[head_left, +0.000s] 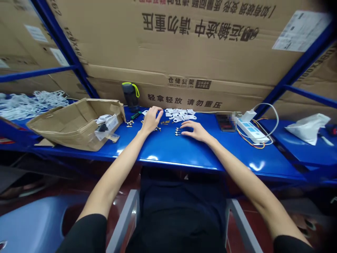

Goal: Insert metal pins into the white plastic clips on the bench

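My left hand [152,120] reaches over small metal parts on the blue table [168,149], its fingers apart. Some of those parts show beside its wrist, and its fingertips partly hide others. On the right, my right hand [196,131] has thumb and fingers apart beside a short row of small pin-like parts [178,131], light with dark tips. Its fingertips are at the row's edge; whether they touch it I cannot tell. Between and beyond my hands lie a heap of white plastic pieces [180,114] and a few brass-coloured bits [165,122].
An open cardboard box [65,131] holds white bags at left, near white cords [34,102]. A dark bottle [131,96] and green-handled tool [136,115] stand behind. To the right are a dark, partly blurred object [225,122], a power strip [252,130] with cables, and a white bag [306,128].
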Demonstrator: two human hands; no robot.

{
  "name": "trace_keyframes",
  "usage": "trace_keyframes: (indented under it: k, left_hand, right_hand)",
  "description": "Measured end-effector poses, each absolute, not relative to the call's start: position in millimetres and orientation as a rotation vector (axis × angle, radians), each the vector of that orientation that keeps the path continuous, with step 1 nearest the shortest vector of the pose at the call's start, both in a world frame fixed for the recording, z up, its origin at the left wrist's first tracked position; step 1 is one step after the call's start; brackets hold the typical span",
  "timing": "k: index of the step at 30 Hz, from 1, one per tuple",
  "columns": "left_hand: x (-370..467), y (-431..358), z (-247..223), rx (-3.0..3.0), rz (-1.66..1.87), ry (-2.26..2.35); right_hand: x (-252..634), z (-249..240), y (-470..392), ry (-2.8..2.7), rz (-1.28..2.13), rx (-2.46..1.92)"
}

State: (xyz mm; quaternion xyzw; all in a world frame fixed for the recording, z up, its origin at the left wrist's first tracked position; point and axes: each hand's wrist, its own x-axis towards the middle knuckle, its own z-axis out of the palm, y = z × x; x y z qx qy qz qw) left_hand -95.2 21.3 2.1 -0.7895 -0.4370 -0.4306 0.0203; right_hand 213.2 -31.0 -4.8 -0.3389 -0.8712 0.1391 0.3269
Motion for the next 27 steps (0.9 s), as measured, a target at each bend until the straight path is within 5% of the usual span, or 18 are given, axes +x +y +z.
trace_keyframes:
  k: [17, 27]
  left_hand:
    - [-94, 22, -1, -2.463, -1.345, -1.365]
    - [-101, 20, 13, -2.239, -1.512, -1.299]
  right_hand:
    - [189, -24, -31, -2.239, 0.483, -0.863]
    - [88, -21, -30, -2.189, 0.608, -0.866]
